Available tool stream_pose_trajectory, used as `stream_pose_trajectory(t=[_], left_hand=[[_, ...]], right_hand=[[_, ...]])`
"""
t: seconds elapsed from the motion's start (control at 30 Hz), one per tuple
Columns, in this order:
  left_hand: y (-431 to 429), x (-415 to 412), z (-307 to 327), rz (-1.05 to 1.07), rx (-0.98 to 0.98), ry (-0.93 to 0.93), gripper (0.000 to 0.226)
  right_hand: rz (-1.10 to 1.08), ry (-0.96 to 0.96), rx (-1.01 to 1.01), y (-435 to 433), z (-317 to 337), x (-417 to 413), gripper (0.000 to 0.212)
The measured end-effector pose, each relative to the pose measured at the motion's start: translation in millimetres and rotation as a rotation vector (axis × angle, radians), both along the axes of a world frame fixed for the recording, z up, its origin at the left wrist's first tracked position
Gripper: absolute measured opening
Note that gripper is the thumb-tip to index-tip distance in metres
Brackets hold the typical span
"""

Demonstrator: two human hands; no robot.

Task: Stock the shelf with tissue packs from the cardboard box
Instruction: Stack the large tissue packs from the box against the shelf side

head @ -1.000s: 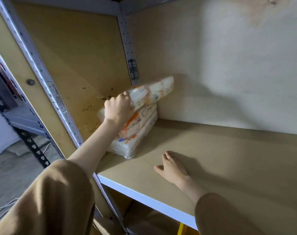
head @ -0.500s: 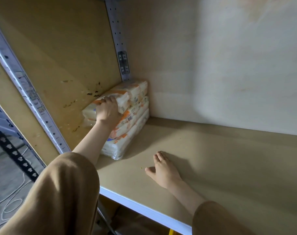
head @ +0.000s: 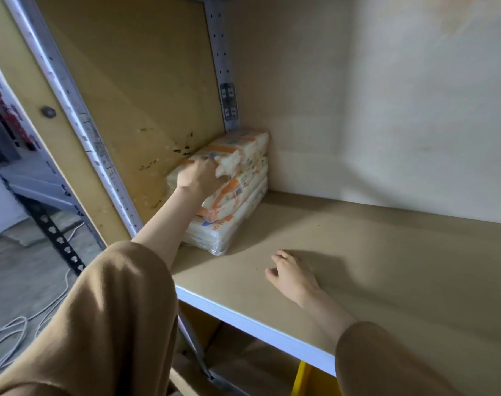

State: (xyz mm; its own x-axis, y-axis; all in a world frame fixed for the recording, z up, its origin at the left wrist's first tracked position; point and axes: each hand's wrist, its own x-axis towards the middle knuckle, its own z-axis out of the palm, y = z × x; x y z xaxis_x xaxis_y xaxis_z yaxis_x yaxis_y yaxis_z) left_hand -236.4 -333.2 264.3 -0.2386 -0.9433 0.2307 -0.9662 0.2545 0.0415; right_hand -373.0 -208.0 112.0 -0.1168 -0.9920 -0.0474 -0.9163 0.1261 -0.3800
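A stack of three white-and-orange tissue packs (head: 238, 195) lies in the back left corner of the shelf board (head: 358, 252). My left hand (head: 200, 175) is closed over the near end of the top tissue pack (head: 243, 144), which rests flat on the stack. My right hand (head: 290, 274) lies palm down on the bare shelf board, fingers slightly apart, holding nothing. The cardboard box is only partly seen below the shelf (head: 243, 358).
The yellowish side panel (head: 129, 95) and grey perforated upright (head: 223, 67) close the left side; a pale back wall (head: 386, 110) stands behind. Below the white front edge (head: 258, 321) a yellow object (head: 309, 378) shows. White cables (head: 12, 330) lie on the floor at left.
The top pack, held tilted above the stack a second ago, now lies flat on it with my left hand still on it. My right hand has stayed on the board.
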Motion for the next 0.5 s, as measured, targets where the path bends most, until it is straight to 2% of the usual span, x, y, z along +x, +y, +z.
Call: stream_pose_trajectory(t=[0.1, 0.2, 0.33, 0.5], left_hand=[[39, 14, 1, -0.002, -0.128, 0.059, 0.038], [81, 35, -13, -0.013, -0.111, 0.126, 0.036], [137, 72, -47, -0.032, -0.099, 0.105, 0.029], [196, 113, -101, 0.023, 0.027, 0.072, 0.033]], right_hand=[[0.005, -0.018, -0.039, 11, -1, 14, 0.036], [0.039, -0.043, -0.080, 28, -3, 34, 0.032], [0.136, -0.048, -0.122, 61, -5, 62, 0.022], [0.255, -0.116, -0.185, 102, -18, 98, 0.031]])
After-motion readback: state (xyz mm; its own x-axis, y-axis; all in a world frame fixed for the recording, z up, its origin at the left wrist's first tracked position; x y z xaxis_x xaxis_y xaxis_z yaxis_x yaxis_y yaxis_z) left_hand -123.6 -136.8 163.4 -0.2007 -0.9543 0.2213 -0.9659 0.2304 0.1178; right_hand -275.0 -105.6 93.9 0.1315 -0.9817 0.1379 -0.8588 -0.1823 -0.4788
